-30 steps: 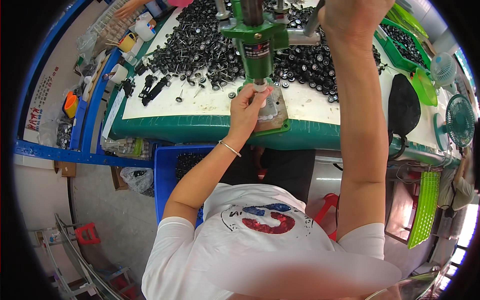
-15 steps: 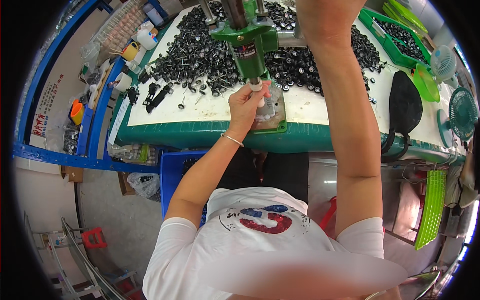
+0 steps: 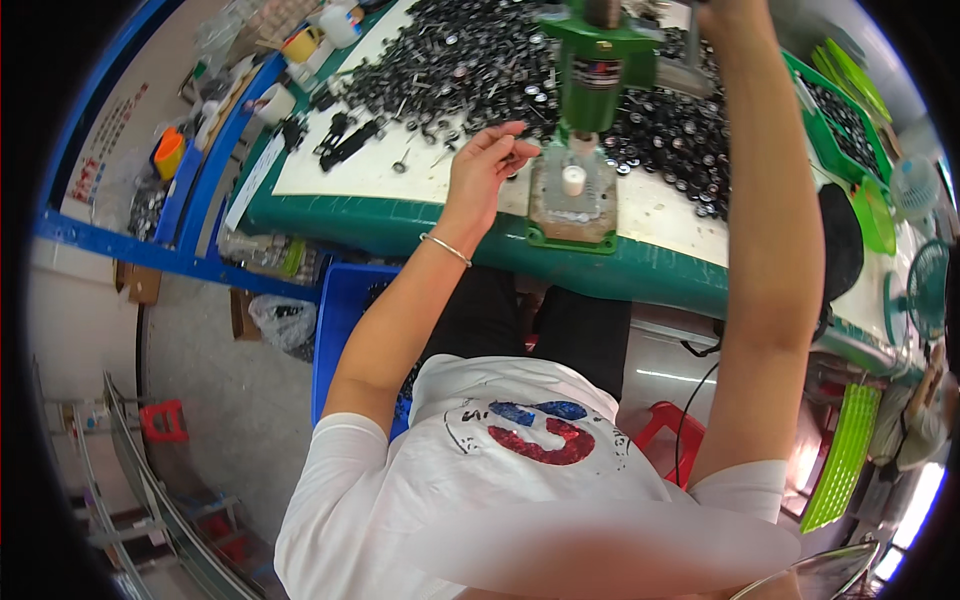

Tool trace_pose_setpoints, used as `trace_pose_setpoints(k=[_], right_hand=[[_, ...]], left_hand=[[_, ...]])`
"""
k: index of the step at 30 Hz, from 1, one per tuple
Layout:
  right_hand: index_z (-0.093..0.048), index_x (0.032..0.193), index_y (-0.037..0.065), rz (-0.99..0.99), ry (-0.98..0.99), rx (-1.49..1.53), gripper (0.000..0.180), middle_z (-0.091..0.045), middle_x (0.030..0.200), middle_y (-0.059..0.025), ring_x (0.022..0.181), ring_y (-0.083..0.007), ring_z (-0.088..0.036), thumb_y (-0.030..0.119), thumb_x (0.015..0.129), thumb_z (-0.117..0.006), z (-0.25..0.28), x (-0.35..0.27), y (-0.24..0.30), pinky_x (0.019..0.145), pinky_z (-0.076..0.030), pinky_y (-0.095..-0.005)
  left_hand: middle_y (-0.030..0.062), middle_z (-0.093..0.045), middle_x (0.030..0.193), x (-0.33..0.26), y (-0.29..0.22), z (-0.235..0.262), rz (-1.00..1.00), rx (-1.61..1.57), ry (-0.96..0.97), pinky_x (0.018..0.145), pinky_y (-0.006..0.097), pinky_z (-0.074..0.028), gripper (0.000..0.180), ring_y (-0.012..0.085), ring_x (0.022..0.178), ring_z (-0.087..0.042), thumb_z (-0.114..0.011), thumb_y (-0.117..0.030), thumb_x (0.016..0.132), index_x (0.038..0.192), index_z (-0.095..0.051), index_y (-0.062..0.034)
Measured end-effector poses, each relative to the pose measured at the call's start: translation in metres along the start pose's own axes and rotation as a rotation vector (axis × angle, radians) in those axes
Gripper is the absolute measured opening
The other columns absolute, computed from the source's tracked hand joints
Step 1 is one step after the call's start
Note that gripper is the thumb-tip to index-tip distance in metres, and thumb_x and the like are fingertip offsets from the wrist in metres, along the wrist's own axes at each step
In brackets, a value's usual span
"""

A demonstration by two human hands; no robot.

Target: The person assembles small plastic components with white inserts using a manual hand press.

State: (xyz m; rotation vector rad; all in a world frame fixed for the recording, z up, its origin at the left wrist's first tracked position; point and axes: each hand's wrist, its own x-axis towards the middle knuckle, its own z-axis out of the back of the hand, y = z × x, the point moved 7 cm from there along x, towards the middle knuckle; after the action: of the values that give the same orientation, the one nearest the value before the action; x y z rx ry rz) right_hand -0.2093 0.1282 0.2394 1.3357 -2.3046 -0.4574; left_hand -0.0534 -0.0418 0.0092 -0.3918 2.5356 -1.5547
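Our left fingers (image 3: 507,150) curl loosely left of the green press (image 3: 590,92), any pinch unclear; our right hand (image 3: 734,16), right of the press, is cropped, grip unclear. At the press's foot stands the white post (image 3: 573,181); we should press with fingers clear.

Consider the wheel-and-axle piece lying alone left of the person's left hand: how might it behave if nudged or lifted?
The wheel-and-axle piece would probably roll in a curve, its round wheel sitting at one end of a thin shaft. It is likely light, being far smaller than the left hand. The shaft's straight, metallic look suggests stiffness.
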Motion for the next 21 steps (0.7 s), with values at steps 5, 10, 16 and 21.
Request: trace_pose_setpoints(k=[5, 10, 16, 21], right_hand=[[-0.059, 0.095, 0.01, -0.084, 0.158, 0.162, 0.02, -0.045, 0.061, 0.006, 0.043, -0.0053, -0.04, 0.029, 0.098, -0.052, -0.034, -0.012, -0.05, 0.037, -0.03, -0.0178], [-0.06, 0.114, 0.002, 0.918, -0.742, -0.917, 0.032, -0.064, 0.107, -0.0045, 0.096, -0.016, -0.06, 0.027, 0.097, -0.053, 0.039, -0.076, 0.024, 0.08, -0.048, -0.0273], [-0.066, 0.098, 0.006, 0.665, -0.97, -1.064, 0.03, -0.058, 0.074, 0.002, 0.058, -0.0071, -0.052, 0.033, 0.094, -0.055, 0.125, -0.136, -0.02, 0.048, -0.039, -0.0203], [-0.067, 0.098, 0.005, 0.227, -1.106, -1.43, 0.017, -0.059, 0.069, -0.0007, 0.057, -0.0084, -0.054, 0.019, 0.091, -0.06, 0.145, -0.151, -0.09, 0.05, -0.044, -0.0216]], left_hand=[[0.0097, -0.063, 0.09, -0.017, -0.034, 0.114, -0.1, 0.119, -0.201, 0.076, 0.025, -0.045, 0.015, 0.0152, 0.077, -0.056, -0.051, 0.001, 0.078, 0.089, -0.061, 0.0029], [-0.0039, -0.054, 0.073, -0.027, -0.079, 0.189, -0.139, 0.505, -0.322, 0.058, 0.021, -0.033, 0.011, 0.0063, 0.062, -0.041, -0.059, -0.003, 0.079, 0.089, -0.065, -0.0006], [-0.0034, -0.048, 0.059, 0.014, -0.081, 0.197, -0.157, 1.108, -0.107, 0.052, 0.025, -0.034, 0.025, 0.0075, 0.052, -0.04, -0.06, 0.003, 0.076, 0.096, -0.072, -0.0062], [0.0087, -0.064, 0.069, 0.038, -0.082, 0.167, -0.518, 1.439, 0.356, 0.073, 0.032, -0.046, 0.032, 0.0221, 0.065, -0.059, -0.058, 0.004, 0.071, 0.094, -0.074, -0.0115]])
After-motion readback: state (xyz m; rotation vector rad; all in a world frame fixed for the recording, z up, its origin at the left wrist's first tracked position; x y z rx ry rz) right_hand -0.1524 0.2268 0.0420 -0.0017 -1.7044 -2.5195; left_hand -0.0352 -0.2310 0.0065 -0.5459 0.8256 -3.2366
